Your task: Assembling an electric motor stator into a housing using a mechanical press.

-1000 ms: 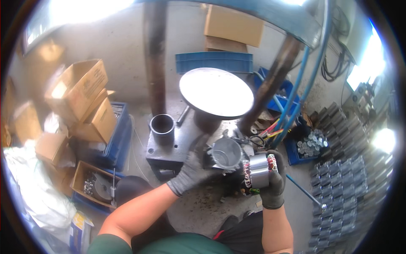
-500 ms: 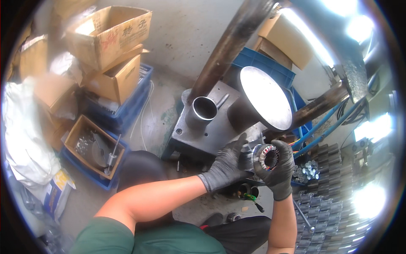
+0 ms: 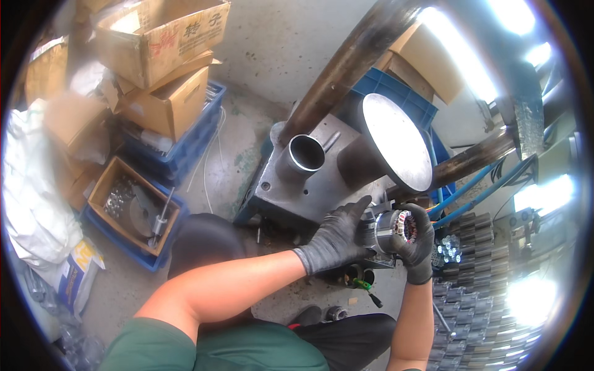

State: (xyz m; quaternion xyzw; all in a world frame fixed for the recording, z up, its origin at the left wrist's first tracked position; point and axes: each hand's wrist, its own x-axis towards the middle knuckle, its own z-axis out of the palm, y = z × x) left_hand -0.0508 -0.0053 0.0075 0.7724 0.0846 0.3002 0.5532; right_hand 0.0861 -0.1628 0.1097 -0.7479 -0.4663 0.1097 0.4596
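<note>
- Head view, nearest first: a green sleeve and dark trousers fill the lower edge, with both bare forearms rising from it toward the middle right.
- The left hand (image 3: 337,240), in a dark glove, wraps its fingers over the left side of a round metal motor part (image 3: 390,230), thumb and fingers closed against it.
- The right hand (image 3: 418,242), gloved too, curls round the right end of the same part, so both hands grip it between them (copper-coloured windings show in a ring at its open face).
- The part is held in the air just in front of a grey metal press block (image 3: 309,188), and the gloves cover much of its body.
- Below the hands, a small tool with a green handle (image 3: 362,285) lies on the dusty floor (image 3: 216,179).
- On the block stands a short steel tube (image 3: 302,157), open end up, and beside it a wide, flat-faced metal disc (image 3: 396,141) tilted toward the camera.
- A rusty pipe (image 3: 346,68) slants up behind the tube and crosses in front of a blue crate (image 3: 396,89).
- Right of the hands, rows of grey metal pieces (image 3: 476,297) are stacked, partly washed out by glare.
- To the left, a shallow box of metal parts (image 3: 133,207) sits in a blue tray; beyond it cardboard boxes (image 3: 161,37) pile on blue crates.
</note>
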